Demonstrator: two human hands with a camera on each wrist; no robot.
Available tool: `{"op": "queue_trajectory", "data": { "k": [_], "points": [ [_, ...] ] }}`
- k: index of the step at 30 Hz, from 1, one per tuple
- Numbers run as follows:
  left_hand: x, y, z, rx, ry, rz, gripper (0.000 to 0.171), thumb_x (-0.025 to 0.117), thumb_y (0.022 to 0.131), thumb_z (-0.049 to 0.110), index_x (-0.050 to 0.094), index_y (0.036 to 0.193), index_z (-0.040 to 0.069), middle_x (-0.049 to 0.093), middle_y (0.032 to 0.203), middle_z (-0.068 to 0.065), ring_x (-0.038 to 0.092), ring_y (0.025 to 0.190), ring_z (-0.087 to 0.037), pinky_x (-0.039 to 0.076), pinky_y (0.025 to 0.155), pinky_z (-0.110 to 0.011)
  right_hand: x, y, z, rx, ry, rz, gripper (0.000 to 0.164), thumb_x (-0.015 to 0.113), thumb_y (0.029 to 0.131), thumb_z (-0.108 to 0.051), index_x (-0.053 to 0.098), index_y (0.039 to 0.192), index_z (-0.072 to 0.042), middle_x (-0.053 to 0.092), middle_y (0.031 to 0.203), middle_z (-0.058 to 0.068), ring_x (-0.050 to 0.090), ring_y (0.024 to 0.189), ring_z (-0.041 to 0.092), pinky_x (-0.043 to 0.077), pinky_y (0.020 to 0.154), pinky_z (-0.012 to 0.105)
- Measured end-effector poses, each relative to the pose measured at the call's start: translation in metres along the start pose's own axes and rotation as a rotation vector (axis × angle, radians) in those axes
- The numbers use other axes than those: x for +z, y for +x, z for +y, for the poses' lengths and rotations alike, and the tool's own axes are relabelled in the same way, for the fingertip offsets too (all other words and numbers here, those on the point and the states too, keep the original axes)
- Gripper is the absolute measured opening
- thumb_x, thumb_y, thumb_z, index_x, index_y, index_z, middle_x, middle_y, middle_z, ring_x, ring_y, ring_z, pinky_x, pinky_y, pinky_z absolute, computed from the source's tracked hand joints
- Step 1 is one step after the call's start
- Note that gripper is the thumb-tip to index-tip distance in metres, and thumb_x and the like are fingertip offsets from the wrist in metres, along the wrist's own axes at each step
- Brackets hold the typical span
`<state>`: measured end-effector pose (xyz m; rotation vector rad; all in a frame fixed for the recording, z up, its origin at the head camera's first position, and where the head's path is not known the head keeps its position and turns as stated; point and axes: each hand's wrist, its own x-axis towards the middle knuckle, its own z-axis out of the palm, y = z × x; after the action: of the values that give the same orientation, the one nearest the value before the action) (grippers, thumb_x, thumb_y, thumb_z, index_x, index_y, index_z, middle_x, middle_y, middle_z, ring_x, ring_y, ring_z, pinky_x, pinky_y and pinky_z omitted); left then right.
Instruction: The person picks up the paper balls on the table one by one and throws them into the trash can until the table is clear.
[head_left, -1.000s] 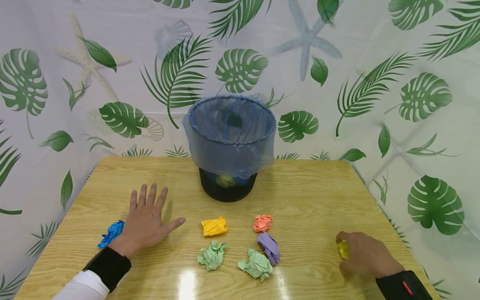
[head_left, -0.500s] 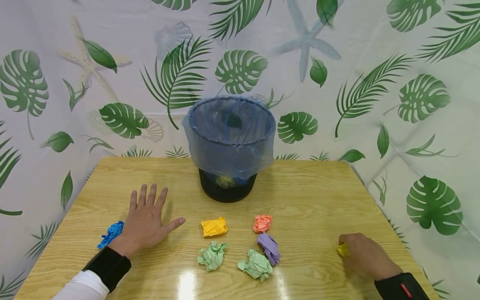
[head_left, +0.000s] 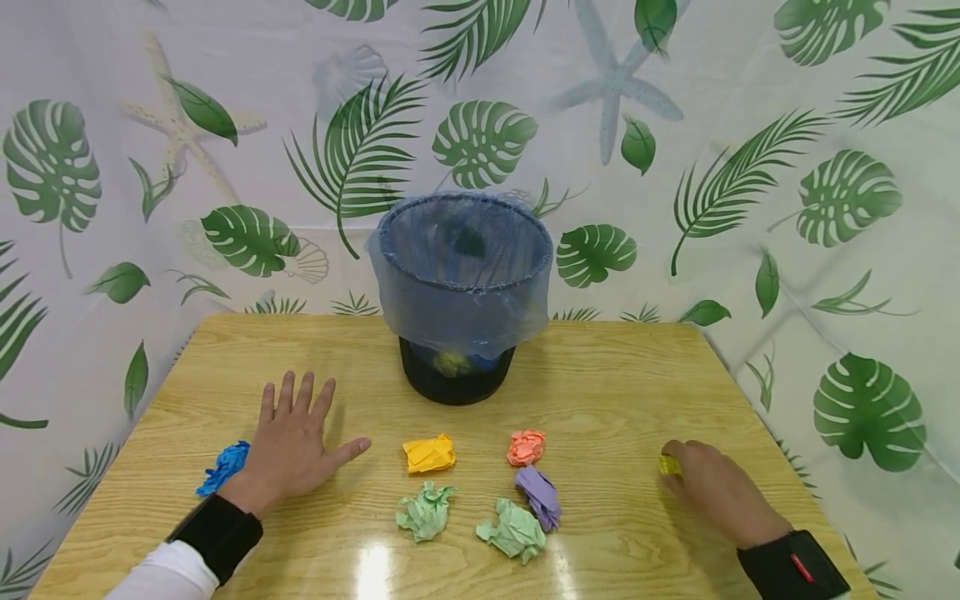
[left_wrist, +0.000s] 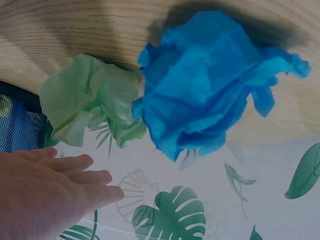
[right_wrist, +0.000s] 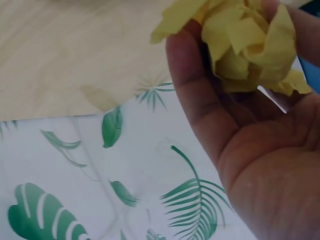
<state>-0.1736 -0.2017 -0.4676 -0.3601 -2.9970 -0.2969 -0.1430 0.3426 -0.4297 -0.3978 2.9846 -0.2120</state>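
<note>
My right hand (head_left: 716,487) grips a yellow crumpled paper ball (right_wrist: 245,45) between curled fingers and thumb, over the right part of the table. A bit of the yellow paper shows past the fingers in the head view. My left hand (head_left: 292,446) is spread palm down at the left, fingers straight, holding nothing. Beside its wrist lies a blue crumpled paper ball (head_left: 223,468), large in the left wrist view. There, a pale green paper ball (left_wrist: 95,100) also shows near the fingers; the hand hides it in the head view.
A black mesh bin (head_left: 457,379) with a translucent blue liner (head_left: 461,308) stands at the back middle. Between the hands lie crumpled papers: orange-yellow (head_left: 429,454), coral (head_left: 526,447), purple (head_left: 538,497) and two pale green ones. A leaf-patterned cloth (head_left: 480,50) hangs behind the wooden table (head_left: 615,392).
My right hand has closed around the yellow paper ball and moved slightly farther back and left with it. The left hand and the other papers have stayed in place.
</note>
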Motion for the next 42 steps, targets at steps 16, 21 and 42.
{"op": "queue_trajectory", "data": {
  "k": [16,21,42],
  "points": [
    [0.001,-0.001,0.001,-0.010,-0.010,-0.009,0.107,0.050,0.089,0.081,0.035,0.159,0.000,0.026,0.162,-0.033,0.015,0.150,-0.056,0.003,0.120,-0.070,-0.046,0.026,-0.038,-0.166,0.009,0.331,0.039,0.078,0.091,-0.012,0.064,0.122,0.007,0.066,0.098,0.016,0.066,0.080,0.028,0.058,0.067,0.043],
    [0.001,-0.001,0.001,-0.008,-0.013,-0.005,0.107,0.050,0.090,0.081,0.034,0.159,0.000,0.025,0.162,-0.034,0.015,0.150,-0.056,0.004,0.120,-0.070,-0.065,0.038,-0.054,-0.198,0.039,0.389,0.041,0.075,0.094,-0.013,0.062,0.127,0.007,0.067,0.103,0.020,0.066,0.085,0.032,0.057,0.072,0.048],
    [0.001,0.000,0.001,-0.011,-0.007,0.000,0.108,0.049,0.089,0.082,0.035,0.159,0.001,0.025,0.162,-0.034,0.016,0.150,-0.056,0.004,0.120,-0.071,-0.125,0.095,-0.112,-0.363,0.162,0.710,0.040,0.077,0.092,-0.005,0.061,0.126,0.008,0.054,0.108,0.024,0.057,0.088,0.033,0.055,0.072,0.045]
  ]
}}
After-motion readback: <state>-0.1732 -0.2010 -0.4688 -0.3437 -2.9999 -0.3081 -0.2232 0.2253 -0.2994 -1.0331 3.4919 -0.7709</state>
